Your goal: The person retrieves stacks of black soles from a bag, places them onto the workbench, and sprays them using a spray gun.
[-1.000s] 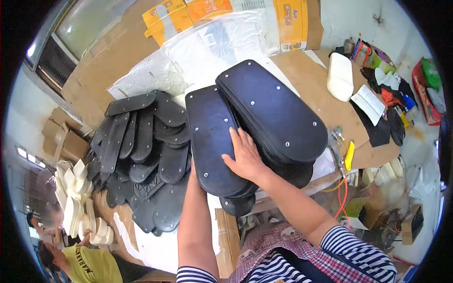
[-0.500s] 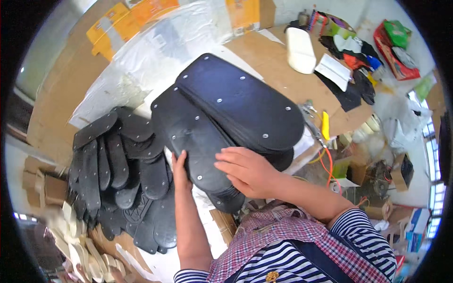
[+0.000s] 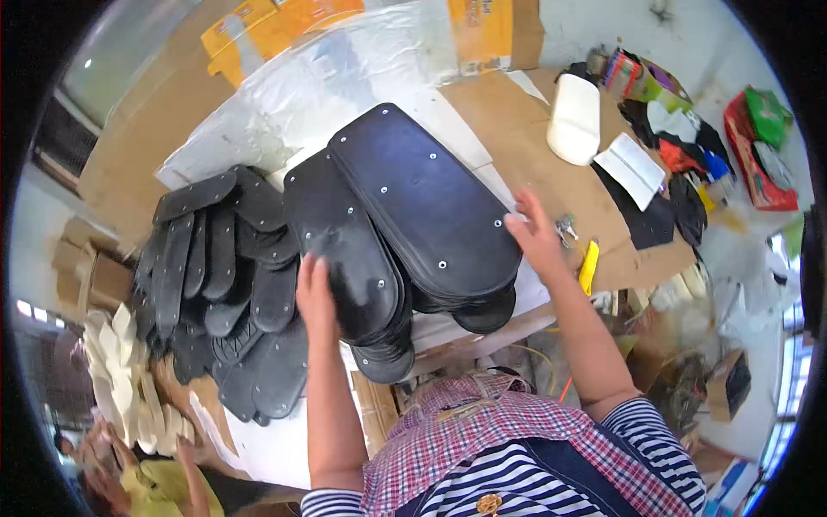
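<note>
Two stacks of black, round-ended pads with small metal eyelets lie side by side on the table before me. The right stack (image 3: 422, 198) partly overlaps the left stack (image 3: 323, 202), and both slant toward me. My left hand (image 3: 317, 297) is at the outer edge of the left stack, its fingers straight and not wrapped round anything. At the outer edge of the right stack is my right hand (image 3: 536, 239), with fingers stretched out and the fingertips close to the top pad; whether they touch it I cannot tell. A loose, fanned heap of similar black pieces (image 3: 220, 258) lies to the left.
Beyond my right hand are a yellow-handled tool (image 3: 589, 267), a cream pad (image 3: 575, 119), a white paper (image 3: 631, 168) and a heap of cloths (image 3: 680, 138). Cream-coloured pieces (image 3: 129, 379) are piled at the far left. Another person in a yellow top (image 3: 164, 484) is at the lower left.
My right hand has moved from the near end of the left stack to the right stack's outer edge. My left hand stays by the left stack. The view has shifted, bringing the other person into sight.
</note>
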`<state>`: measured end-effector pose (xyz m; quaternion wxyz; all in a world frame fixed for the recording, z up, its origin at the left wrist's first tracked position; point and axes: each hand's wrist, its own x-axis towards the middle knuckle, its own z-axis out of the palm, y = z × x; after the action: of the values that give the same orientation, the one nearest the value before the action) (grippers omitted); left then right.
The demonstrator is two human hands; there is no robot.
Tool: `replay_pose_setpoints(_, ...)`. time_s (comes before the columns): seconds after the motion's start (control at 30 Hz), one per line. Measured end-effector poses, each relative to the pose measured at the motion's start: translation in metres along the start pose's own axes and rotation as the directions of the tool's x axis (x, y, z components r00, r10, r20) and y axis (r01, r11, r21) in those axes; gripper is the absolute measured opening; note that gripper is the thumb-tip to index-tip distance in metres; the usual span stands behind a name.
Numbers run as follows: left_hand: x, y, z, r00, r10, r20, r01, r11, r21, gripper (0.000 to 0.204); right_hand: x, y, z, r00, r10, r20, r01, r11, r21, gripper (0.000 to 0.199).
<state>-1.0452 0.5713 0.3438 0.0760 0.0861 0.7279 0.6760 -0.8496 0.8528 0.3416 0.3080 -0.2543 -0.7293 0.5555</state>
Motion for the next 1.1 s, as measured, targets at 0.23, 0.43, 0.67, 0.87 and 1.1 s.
replay_pose_setpoints(0.23, 0.016, 0.02, 0.133, 0.998, 0.055, 0.036, -0.059, 0.991, 0.118, 0.077, 0.013, -0.004, 0.028, 0.951, 0.083, 0.298, -0.164, 0.952, 0.26, 0.054)
replay_pose_setpoints(0.43, 0.029, 0.032, 0.139, 0.988, -0.038, 0.151, 0.058, 0.99, -0.125, 0.073, 0.031, 0.006, 0.025, 0.957, 0.031, 0.29, -0.109, 0.96, 0.257, 0.05)
replay_pose_setpoints(0.67, -0.041, 0.018, 0.08, 0.941, 0.3, -0.154, -0.245, 0.922, 0.3, 0.023, 0.009, 0.108, -0.029, 0.973, 0.091, 0.213, -0.046, 0.977, -0.206, 0.04)
replay_pose_setpoints(0.87, -0.146, -0.025, -0.003, 0.92, -0.023, -0.391, 0.04, 0.999, 0.035, 0.031, -0.028, 0.164, -0.147, 0.935, -0.241, 0.259, 0.35, 0.527, -0.774, 0.046)
replay_pose_setpoints(1.1, -0.242, -0.119, -0.074, 0.562, -0.247, -0.789, 0.232, 0.963, -0.136, 0.039, 0.017, 0.213, -0.197, 0.9, -0.077, 0.429, 0.435, 0.216, -0.874, 0.05)
